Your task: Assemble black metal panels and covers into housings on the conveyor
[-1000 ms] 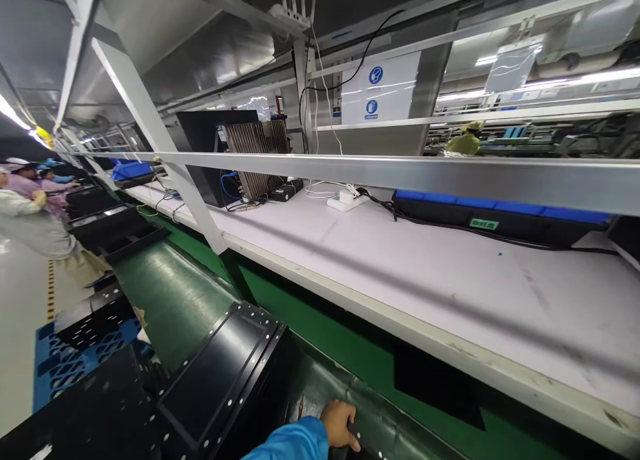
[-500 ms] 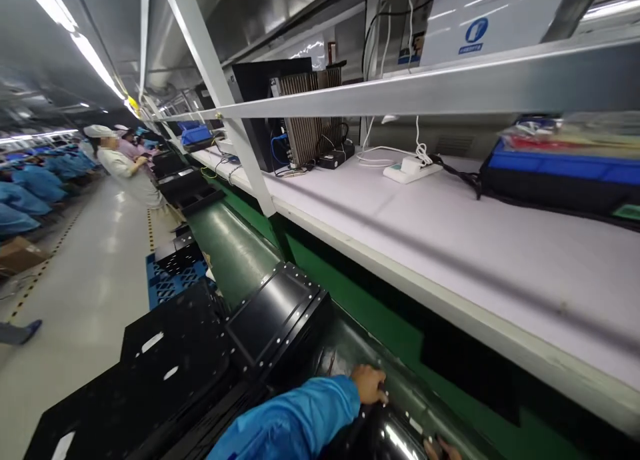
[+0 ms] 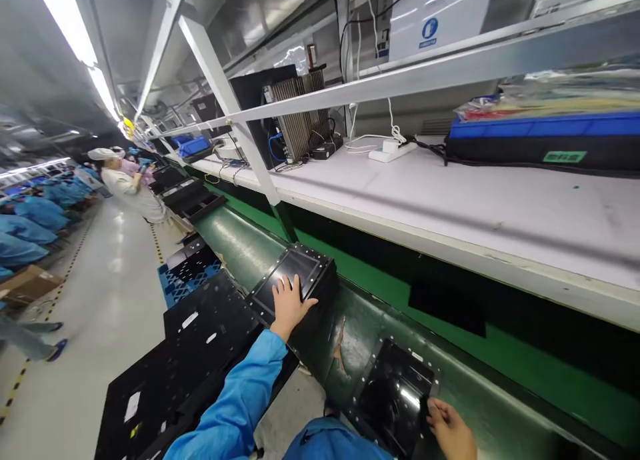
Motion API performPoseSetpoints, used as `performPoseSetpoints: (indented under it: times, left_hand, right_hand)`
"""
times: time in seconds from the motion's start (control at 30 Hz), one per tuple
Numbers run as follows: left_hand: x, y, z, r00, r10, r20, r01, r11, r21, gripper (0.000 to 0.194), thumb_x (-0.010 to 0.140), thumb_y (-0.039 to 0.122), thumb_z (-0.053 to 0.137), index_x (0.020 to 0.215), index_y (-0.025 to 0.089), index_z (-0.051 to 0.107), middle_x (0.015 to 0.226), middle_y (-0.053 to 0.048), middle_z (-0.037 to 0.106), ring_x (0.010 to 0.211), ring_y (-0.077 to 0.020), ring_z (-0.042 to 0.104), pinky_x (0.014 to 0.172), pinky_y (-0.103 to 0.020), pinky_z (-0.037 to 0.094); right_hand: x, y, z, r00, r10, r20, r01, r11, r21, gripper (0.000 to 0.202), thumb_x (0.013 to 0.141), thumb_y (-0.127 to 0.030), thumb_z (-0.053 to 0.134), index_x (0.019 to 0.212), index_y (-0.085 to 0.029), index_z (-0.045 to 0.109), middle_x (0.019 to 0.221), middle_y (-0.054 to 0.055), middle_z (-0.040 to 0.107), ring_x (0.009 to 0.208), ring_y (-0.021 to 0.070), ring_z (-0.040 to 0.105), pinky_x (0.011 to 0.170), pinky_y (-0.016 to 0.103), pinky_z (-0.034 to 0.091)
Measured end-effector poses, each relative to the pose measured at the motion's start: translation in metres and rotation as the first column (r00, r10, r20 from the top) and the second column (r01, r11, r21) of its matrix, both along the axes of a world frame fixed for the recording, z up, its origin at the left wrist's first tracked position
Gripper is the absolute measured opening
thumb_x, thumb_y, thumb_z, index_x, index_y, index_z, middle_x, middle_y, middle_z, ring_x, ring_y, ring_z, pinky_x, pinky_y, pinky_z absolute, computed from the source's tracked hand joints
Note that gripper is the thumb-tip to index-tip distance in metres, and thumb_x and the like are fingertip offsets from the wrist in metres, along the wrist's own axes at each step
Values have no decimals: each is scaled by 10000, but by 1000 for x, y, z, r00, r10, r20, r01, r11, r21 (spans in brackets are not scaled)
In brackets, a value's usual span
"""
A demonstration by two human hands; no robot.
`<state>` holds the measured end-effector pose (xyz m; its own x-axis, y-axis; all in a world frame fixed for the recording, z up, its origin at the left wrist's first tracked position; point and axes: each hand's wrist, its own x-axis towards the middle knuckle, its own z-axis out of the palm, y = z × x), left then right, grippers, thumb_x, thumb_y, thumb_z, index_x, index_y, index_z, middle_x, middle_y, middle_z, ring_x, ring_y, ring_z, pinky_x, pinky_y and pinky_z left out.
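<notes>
My left hand point(image 3: 291, 303), in a blue sleeve, lies with fingers spread on top of a stack of black framed panels point(image 3: 265, 290); white dots run along their borders. Closer to me, a single glossy black panel point(image 3: 395, 393) with similar dots rests flat on the green conveyor belt point(image 3: 465, 373). At this panel's right edge, the fingers of my right hand point(image 3: 453, 430) are closed on the rim. Part of that hand is cut off by the bottom of the picture.
Large black sheets point(image 3: 200, 347) are piled left of the belt, near a blue pallet point(image 3: 183, 280). A torn brown mark point(image 3: 340, 347) shows on the belt. To the right runs a white shelf point(image 3: 400, 200) with a power strip point(image 3: 393, 151). A person in white point(image 3: 127, 183) stands farther along.
My left hand has left the near panel and moved forward and left onto the stack. My right hand stays at the near panel, which now shows more fully. The view has shifted.
</notes>
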<state>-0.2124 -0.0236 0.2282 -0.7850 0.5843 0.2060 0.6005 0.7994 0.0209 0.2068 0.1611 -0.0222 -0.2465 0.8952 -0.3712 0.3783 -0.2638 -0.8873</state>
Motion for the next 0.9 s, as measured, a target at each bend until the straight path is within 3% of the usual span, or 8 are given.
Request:
performPoseSetpoints:
  times: [0.17,0.37,0.47,0.53,0.6,0.73,0.8,0.9]
  left_hand:
    - [50,-21,-1,988,-144,-63,140,987,-74,662,945,298,638,1563,90,521,1524,-275,579,1392,-417,563,1109,-483,480]
    - [100,-85,81,928,-373,5,372,925,80,496,1021,484,508,1456,310,670,1012,-103,824,805,-340,760,646,-390,543]
    - [122,-78,83,861,-471,193,397,859,322,545,982,513,609,1499,342,627,1072,-56,830,899,-305,783,700,-358,588]
    - [137,-55,42,747,-545,380,303,789,535,575,946,484,675,1484,287,630,1241,-63,802,1067,-291,773,851,-368,628]
    - [152,-24,-24,548,-642,536,125,697,706,583,914,459,705,1428,190,653,1325,-103,769,1179,-285,742,1014,-403,607]
    - [183,21,-155,332,-617,713,-124,721,682,519,867,402,704,1304,123,711,1250,-137,788,1129,-281,744,1029,-425,592]
    - [193,30,-193,336,-531,778,-97,802,589,415,861,341,671,1208,127,750,1141,-126,809,1044,-279,753,961,-408,603]
    - [192,37,-215,434,-422,796,23,888,459,314,849,249,654,1118,157,789,1031,-111,799,1033,-295,732,971,-422,577]
  right_hand:
    - [-65,-56,52,984,136,-114,-122,985,118,534,701,-708,675,862,-207,765,863,109,792,774,297,737,762,436,595]
    - [-115,-114,113,864,212,-457,-197,977,81,674,784,-695,784,1256,-217,745,1163,104,792,978,247,723,944,433,567]
    - [-107,-128,125,781,36,-624,-119,989,-93,709,832,-718,765,1350,-241,686,1310,105,742,1071,232,710,962,400,567]
    - [-92,-129,122,777,-141,-613,9,977,-213,609,871,-728,723,1214,-225,727,1153,74,773,985,213,703,890,355,572]
    - [-75,-124,108,791,-308,-529,182,943,-278,553,842,-730,748,999,-200,740,940,36,768,870,199,676,819,322,557]
    - [-49,-105,59,787,-544,-291,496,838,-228,607,678,-756,812,850,-176,755,830,52,777,835,255,686,805,359,541]
    - [-41,-99,35,813,-574,-98,564,818,-111,595,719,-730,752,897,-165,804,904,94,808,900,310,720,850,395,540]
    - [-33,-97,11,848,-475,235,476,878,58,502,857,-603,642,999,-168,847,1049,146,816,1039,356,736,938,424,528]
